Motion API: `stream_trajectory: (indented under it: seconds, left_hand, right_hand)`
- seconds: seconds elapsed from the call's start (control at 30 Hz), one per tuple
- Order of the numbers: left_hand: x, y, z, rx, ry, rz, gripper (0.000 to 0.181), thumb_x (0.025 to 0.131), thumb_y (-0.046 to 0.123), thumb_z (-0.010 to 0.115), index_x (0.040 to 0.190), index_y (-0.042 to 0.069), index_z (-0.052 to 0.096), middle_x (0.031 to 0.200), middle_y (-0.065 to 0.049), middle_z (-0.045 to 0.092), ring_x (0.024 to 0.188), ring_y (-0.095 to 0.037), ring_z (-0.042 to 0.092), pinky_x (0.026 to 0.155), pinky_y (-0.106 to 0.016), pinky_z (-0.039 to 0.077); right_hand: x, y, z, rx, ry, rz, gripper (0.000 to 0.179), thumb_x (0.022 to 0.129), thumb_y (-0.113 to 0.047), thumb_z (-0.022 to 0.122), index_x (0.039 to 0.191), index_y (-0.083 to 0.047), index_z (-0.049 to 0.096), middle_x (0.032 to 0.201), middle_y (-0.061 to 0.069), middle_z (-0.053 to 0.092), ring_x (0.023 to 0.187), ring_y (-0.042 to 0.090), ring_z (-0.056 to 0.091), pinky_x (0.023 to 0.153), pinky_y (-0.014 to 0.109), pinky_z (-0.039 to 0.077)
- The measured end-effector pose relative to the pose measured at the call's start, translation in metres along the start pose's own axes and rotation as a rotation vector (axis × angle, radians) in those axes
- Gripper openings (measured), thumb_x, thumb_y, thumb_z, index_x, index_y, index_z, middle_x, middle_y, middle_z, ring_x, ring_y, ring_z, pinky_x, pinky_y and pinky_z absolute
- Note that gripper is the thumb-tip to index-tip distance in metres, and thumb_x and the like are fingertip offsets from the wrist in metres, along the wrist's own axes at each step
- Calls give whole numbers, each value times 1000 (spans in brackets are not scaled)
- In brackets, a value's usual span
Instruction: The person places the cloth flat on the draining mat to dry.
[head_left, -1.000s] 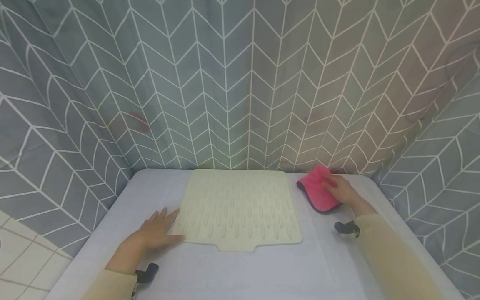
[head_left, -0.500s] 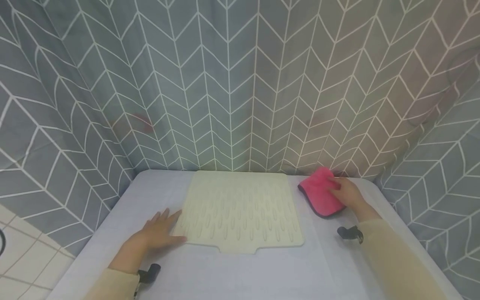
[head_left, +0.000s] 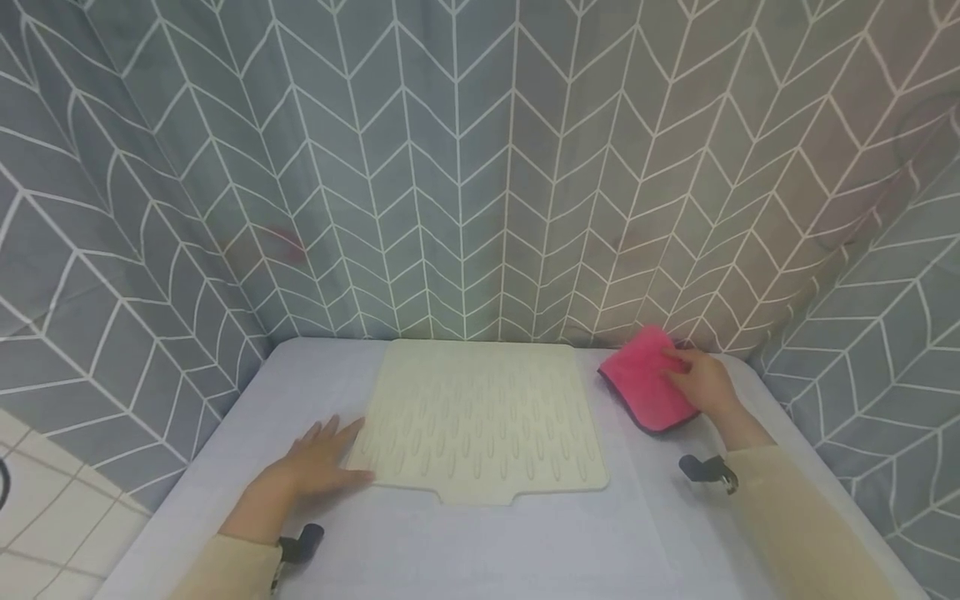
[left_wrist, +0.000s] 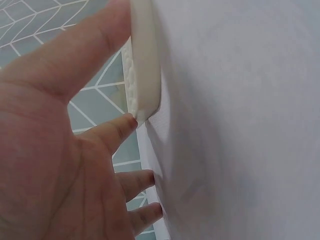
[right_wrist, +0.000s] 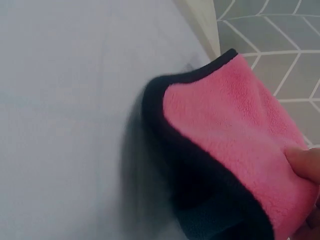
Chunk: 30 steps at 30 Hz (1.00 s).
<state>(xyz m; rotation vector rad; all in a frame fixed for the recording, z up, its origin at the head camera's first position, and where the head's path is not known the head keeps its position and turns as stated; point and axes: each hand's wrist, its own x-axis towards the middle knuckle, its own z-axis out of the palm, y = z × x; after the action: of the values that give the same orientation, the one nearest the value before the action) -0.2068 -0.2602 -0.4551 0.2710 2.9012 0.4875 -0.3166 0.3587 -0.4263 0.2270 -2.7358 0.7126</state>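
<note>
A pink cleaning cloth [head_left: 647,385] with a dark border is at the right end of the table. My right hand [head_left: 703,383] pinches its right side between thumb and fingers. In the right wrist view the cloth [right_wrist: 225,120] is folded over, its dark underside showing and one edge raised off the table. A cream ribbed mat [head_left: 483,417] with a tab at its front lies flat in the middle. My left hand [head_left: 318,461] is spread at the mat's left front corner; in the left wrist view the thumb and index fingertip touch the mat's edge [left_wrist: 147,65].
The table [head_left: 525,550] has a white cover. A grey curtain [head_left: 480,167] with white chevron lines closes off the back and both sides. White floor tiles [head_left: 52,517] show at the lower left. A dark wrist mount sits on each forearm.
My right hand has shifted slightly right, lifting and drawing the cloth's right side with it. The left hand stays on the mat's edge. The head view has shifted a little.
</note>
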Motion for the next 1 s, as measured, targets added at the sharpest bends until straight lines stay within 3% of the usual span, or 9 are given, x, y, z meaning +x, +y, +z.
stream_trajectory:
  seconds: [0.23, 0.4, 1.0]
  left_hand:
    - [1, 1, -1, 5, 1, 0, 105, 79, 69, 68, 154, 2, 34, 154, -41, 20, 139, -66, 14, 107, -79, 14]
    - [0, 2, -3, -10, 2, -5, 105, 79, 67, 70, 154, 1, 34, 154, -41, 20, 139, -66, 13, 108, -78, 13]
    - [-1, 1, -3, -9, -4, -13, 106, 78, 67, 71, 153, 2, 35, 154, -41, 20, 139, -66, 14, 108, -78, 14]
  right_hand:
    - [-2, -14, -9, 29, 50, -7, 42, 92, -12, 71, 130, 4, 62, 117, 34, 61, 95, 43, 60, 77, 53, 50]
    - [-3, -27, -14, 48, 60, -3, 42, 94, -12, 70, 131, 5, 61, 125, 36, 58, 110, 51, 57, 88, 62, 48]
    - [-16, -103, -10, 198, 186, -55, 41, 91, -7, 73, 130, 2, 64, 120, 31, 63, 104, 47, 61, 87, 58, 53]
